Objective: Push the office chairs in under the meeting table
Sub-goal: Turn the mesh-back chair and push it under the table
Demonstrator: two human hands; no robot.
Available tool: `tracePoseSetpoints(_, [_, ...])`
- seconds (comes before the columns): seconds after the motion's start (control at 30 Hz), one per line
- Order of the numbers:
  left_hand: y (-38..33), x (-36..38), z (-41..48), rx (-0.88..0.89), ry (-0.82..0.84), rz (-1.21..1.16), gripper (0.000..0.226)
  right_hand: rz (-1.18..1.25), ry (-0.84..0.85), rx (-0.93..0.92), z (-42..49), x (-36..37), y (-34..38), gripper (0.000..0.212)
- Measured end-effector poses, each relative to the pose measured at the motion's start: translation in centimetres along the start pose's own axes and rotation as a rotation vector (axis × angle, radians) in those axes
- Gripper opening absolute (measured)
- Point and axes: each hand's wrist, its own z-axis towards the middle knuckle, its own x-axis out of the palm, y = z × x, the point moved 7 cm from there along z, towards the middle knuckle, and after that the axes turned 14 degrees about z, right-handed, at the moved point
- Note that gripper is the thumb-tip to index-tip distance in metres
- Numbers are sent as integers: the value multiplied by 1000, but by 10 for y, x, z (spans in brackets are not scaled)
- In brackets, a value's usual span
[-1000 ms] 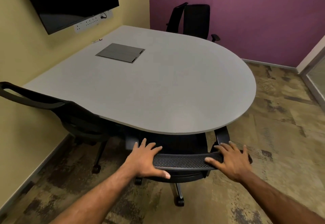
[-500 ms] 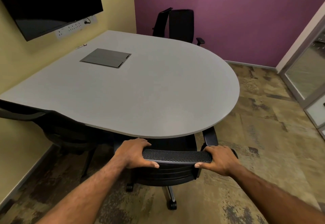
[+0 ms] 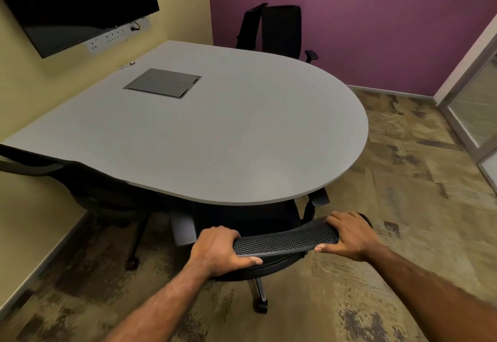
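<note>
My left hand (image 3: 217,250) and right hand (image 3: 349,237) each curl round one end of the near chair's mesh back (image 3: 285,239), fingers over the top, thumbs on my side. The back's long axis runs left to right between them, the right end a little farther off, so the chair sits slightly turned. The meeting table (image 3: 215,132) lies straight beyond, its curved rim over the seat. The push, I judge, goes away from me, with the left hand leading.
</note>
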Motion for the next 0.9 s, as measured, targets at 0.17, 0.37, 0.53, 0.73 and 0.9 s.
tracePoseSetpoints(0.17, [-21, 3, -4, -32, -29, 11, 93, -21, -33, -44, -7, 1, -16, 100])
tracePoseSetpoints(0.37, [-30, 8, -13, -45, -52, 1, 101, -54, -39, -59, -17, 8, -19, 99])
tracePoseSetpoints(0.53, [-38, 5, -17, -42, -44, -6, 105, -54, -35, -48, -27, 6, -22, 99])
tracePoseSetpoints(0.73, [-30, -3, -10, -18, -19, 5, 102, -18, -113, -38, -28, -1, -18, 95])
tracePoseSetpoints(0.9, [-16, -15, 3, -11, -45, -2, 96, -28, -105, -8, -13, -8, -16, 95])
